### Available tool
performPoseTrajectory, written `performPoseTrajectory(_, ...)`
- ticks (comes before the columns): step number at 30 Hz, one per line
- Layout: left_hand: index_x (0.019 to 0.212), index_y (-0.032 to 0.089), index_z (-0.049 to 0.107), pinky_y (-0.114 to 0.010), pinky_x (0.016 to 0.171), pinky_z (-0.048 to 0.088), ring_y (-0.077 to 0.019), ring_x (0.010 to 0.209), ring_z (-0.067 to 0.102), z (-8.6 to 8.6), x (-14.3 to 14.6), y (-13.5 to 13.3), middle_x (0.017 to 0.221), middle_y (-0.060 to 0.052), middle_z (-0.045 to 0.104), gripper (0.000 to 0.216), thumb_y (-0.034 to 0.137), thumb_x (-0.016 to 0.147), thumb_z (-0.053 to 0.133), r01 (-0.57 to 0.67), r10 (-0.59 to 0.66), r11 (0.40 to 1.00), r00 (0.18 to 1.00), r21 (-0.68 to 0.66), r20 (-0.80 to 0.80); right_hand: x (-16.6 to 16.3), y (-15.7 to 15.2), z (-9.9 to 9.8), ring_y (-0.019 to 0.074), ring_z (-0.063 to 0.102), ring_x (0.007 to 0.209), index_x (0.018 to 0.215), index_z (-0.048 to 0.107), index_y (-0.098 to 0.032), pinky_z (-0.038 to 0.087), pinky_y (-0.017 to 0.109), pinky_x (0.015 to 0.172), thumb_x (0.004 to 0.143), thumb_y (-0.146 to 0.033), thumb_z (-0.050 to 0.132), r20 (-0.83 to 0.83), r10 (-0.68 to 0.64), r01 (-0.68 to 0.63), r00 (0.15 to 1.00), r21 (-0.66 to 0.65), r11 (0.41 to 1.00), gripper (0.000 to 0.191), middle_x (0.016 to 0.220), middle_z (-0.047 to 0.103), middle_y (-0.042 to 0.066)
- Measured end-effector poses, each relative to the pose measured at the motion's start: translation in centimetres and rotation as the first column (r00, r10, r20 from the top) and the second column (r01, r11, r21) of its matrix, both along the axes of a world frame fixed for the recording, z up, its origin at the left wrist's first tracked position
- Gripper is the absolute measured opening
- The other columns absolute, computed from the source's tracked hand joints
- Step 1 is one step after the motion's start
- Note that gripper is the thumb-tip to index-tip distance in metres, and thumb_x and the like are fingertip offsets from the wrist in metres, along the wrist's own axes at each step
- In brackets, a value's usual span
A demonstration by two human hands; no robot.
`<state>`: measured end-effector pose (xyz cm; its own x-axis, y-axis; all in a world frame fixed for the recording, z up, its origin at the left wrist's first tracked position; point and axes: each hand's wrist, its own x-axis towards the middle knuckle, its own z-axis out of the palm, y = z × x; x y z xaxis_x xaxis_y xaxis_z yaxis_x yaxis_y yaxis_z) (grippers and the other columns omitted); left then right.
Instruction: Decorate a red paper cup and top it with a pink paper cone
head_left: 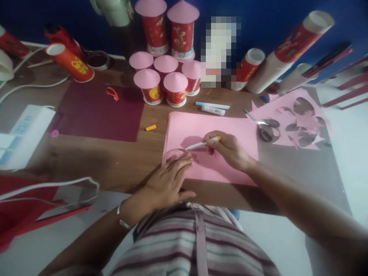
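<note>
My right hand (225,149) is closed around a white marker pen (198,145) with a yellow end. Its tip meets the rim of a thin round ring (176,149) lying on a stack of pink paper (230,132). Flat over the ring lies my left hand (169,180), fingers stretched out and thumb apart; most of the ring is hidden under it. A small yellow pen cap (151,127) rests on the wooden table, left of the paper. Behind the paper are a blue-capped marker (212,105) and a white glue stick (213,110).
Several red cylinders with pink cone roofs (175,82) stand at the back. Scissors (266,128) lie by cut pink scraps (299,115) on the right. At left are a dark red sheet (106,115), an orange clip-like piece (112,93), a red tube (70,63) and a white box (25,136).
</note>
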<state>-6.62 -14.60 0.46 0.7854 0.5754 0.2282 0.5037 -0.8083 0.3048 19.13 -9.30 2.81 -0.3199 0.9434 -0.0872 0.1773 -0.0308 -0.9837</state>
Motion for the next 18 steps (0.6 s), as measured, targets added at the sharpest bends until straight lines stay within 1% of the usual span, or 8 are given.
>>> performPoseTrajectory(6,0.143,0.006,0.043,-0.056,0.115,0.046,-0.039,0.144,0.049,-0.1,0.0,-0.1,0.143,-0.026,0.057,0.075,0.06,0.094,0.06,-0.007,0.008,0.999,0.999,-0.032,0.04,0.5,-2.6,0.1,0.0124,0.06,0.067,0.099,0.066,-0.015,0.05,0.026,0.064,0.103,-0.042,0.054,0.087,-0.055,0.049,0.995,0.07,0.996,0.03,0.075,0.064,0.001)
performPoseTrajectory(8,0.144,0.006,0.042,-0.057,0.115,0.046,-0.0395,0.145,0.048,-0.1,0.0,-0.1,0.142,-0.026,0.058,0.074,0.058,0.094,0.061,-0.003,0.005,0.999,0.999,-0.041,0.041,0.6,-3.5,0.1,0.0126,0.062,0.068,0.101,0.066,-0.015,0.051,0.026,0.065,0.103,-0.038,0.053,0.154,-0.061,0.042,0.986,0.123,0.991,0.027,0.078,0.067,0.002)
performPoseTrajectory(10,0.144,0.006,0.04,-0.058,0.115,0.046,-0.0394,0.146,0.047,0.0,0.0,-0.1,0.142,-0.026,0.057,0.074,0.057,0.095,0.062,0.0,0.002,0.999,0.999,-0.048,0.04,0.6,-4.5,0.2,0.0137,0.065,0.073,0.103,0.066,-0.016,0.052,0.027,0.069,0.104,-0.034,0.051,0.234,-0.07,0.018,0.97,0.22,0.975,0.024,0.085,0.07,0.004)
performPoseTrajectory(12,0.145,0.007,0.039,-0.058,0.116,0.046,-0.0388,0.146,0.046,0.1,0.0,0.0,0.143,-0.026,0.056,0.073,0.056,0.095,0.062,0.004,-0.002,0.998,0.999,-0.055,0.043,0.5,-5.5,0.2,0.0154,0.068,0.08,0.104,0.066,-0.016,0.053,0.028,0.073,0.104,-0.03,0.051,0.304,-0.086,-0.022,0.949,0.335,0.942,0.02,0.091,0.073,0.007)
performPoseTrajectory(14,0.145,0.008,0.038,-0.058,0.117,0.045,-0.0387,0.147,0.046,0.2,0.0,0.0,0.144,-0.026,0.055,0.074,0.055,0.094,0.063,0.013,-0.01,0.997,0.999,-0.07,0.043,0.3,-6.4,0.0,0.0169,0.07,0.082,0.105,0.064,-0.017,0.055,0.03,0.074,0.105,-0.026,0.05,0.349,-0.096,-0.072,0.932,0.439,0.896,0.017,0.093,0.074,0.008)
performPoseTrajectory(18,0.144,0.008,0.037,-0.06,0.118,0.043,-0.0396,0.147,0.045,0.2,0.1,0.1,0.143,-0.026,0.054,0.075,0.057,0.093,0.063,0.016,-0.011,0.994,0.999,-0.104,0.046,-0.2,-8.2,-0.5,0.0196,0.07,0.08,0.108,0.061,-0.016,0.058,0.032,0.069,0.103,-0.019,0.051,0.391,-0.145,-0.139,0.909,0.612,0.778,0.012,0.09,0.073,0.009)
